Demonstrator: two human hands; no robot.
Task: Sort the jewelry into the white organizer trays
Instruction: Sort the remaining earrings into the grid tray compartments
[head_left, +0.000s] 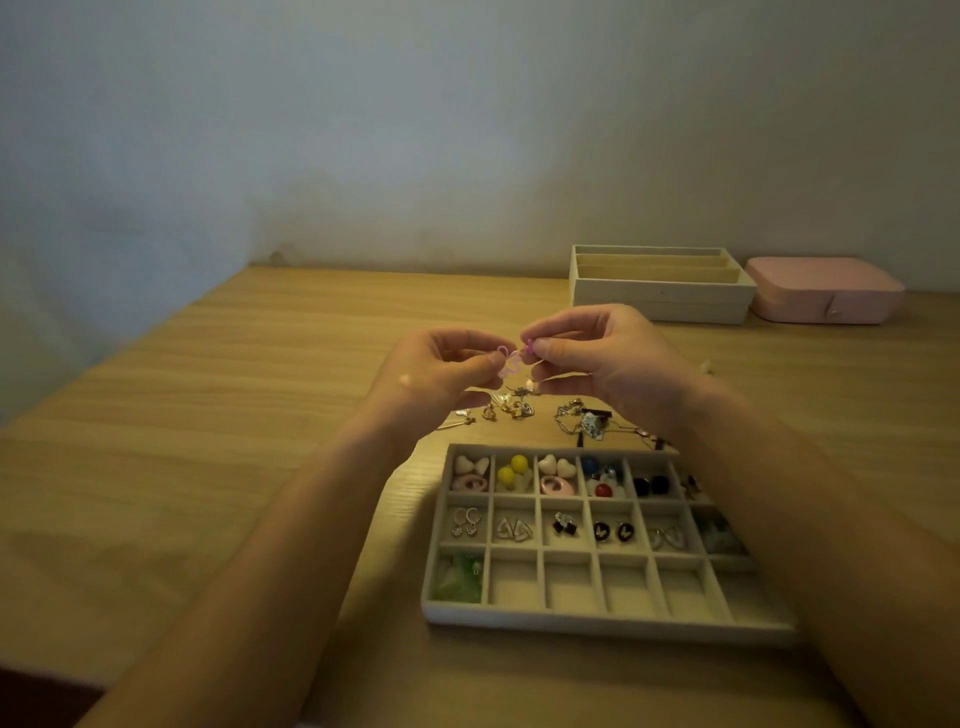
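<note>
Wooden table (260, 415) spread under the grip; left hand (441, 374) and right hand (597, 358) together pinched a pink piece (508, 362). Loose jewelry (519, 408) lay just beneath it; white tray (571, 621) sat nearer.

Hands: two, left hand (439, 366) and right hand (605, 358)
Pink earrings (508, 362): seemingly two
Grid tray (608, 621): one
Back trays (660, 299): two, stacked
Pink box (826, 291): one
</note>
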